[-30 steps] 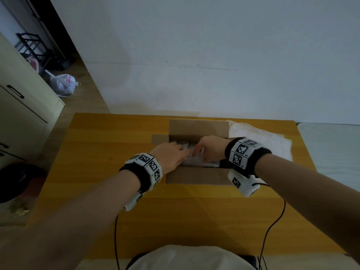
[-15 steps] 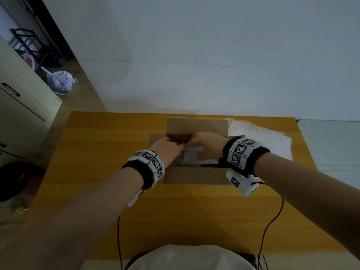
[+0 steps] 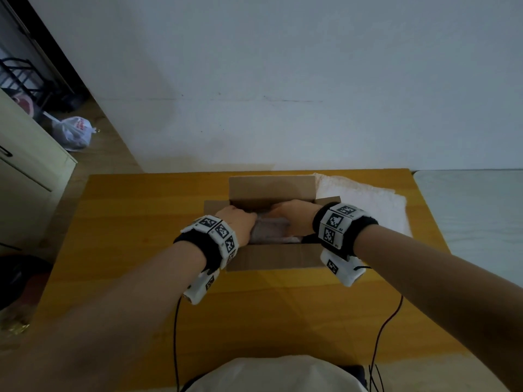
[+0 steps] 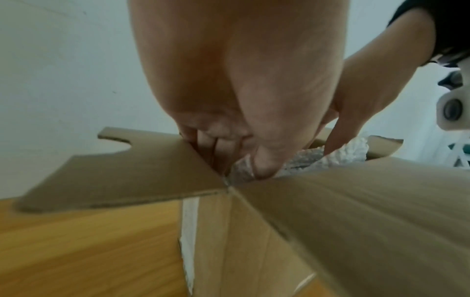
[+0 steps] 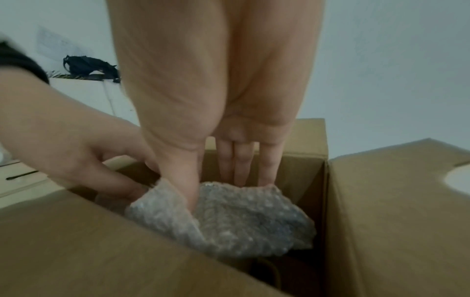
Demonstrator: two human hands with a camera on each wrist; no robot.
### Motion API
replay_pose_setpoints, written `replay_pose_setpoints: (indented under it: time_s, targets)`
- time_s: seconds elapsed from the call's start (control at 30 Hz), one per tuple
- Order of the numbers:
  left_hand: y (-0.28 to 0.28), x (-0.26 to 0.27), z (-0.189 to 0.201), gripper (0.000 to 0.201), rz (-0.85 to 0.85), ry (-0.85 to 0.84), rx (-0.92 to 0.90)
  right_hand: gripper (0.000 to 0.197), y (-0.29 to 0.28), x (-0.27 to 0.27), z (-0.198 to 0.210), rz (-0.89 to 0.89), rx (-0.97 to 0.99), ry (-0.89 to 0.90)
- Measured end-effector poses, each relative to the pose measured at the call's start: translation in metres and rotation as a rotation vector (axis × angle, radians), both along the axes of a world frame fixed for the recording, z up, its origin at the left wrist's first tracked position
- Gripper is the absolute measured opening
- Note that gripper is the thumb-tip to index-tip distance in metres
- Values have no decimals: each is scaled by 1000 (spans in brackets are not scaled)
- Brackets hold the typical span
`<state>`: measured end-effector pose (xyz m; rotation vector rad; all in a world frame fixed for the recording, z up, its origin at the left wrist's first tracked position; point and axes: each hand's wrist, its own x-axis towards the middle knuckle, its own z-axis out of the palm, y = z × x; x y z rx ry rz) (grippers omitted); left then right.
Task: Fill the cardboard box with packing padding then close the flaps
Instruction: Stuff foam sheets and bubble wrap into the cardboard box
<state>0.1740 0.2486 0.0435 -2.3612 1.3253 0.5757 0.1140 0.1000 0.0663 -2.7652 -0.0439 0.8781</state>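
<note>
An open cardboard box (image 3: 271,257) stands mid-table with its flaps spread out. Crumpled bubble wrap (image 3: 270,230) lies inside it. My left hand (image 3: 240,222) reaches in at the box's left side and pinches the wrap's left edge (image 5: 142,201) between thumb and fingers. My right hand (image 3: 294,216) is in from the right. Its straight fingers (image 5: 244,170) point down behind the bubble wrap (image 5: 241,221), and its thumb is sunk in a fold of it. In the left wrist view my left thumb (image 4: 264,166) presses the wrap (image 4: 305,160) beside a side flap (image 4: 127,170).
A white padding sheet (image 3: 362,202) lies on the yellow wooden table (image 3: 141,222) behind and right of the box. A pale cabinet (image 3: 28,179) and a plastic bag (image 3: 73,132) are at the left. Two cables (image 3: 175,335) hang off the table's near edge.
Both hands have sunk deeper into the box, and the bubble wrap sits lower than a second ago. The box has stayed where it was.
</note>
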Motion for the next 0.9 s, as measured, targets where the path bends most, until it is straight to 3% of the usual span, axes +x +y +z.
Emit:
replay_pose_setpoints:
  time_s: [0.1,0.17,0.37,0.57,0.77,0.9]
  targets:
    - [2,-5,5,17,105,20,-164,44,-3,-4,2,-107,-11,27]
    - [2,-9,10,22,160,54,-248,51,-7,-11,3,-139,-20,9]
    - [-10,-28,29,28,148,9,-528,47,-18,-50,20,-365,101,-217]
    - [-43,-64,40,39,79,51,-757,35,-33,-95,36,-522,101,-354]
    - [-92,-116,34,42,-189,-35,-717,40,-71,-151,27,-773,193,-406]
    - [-119,-137,21,41,-188,-3,-668,41,-94,-181,13,-864,194,-399]
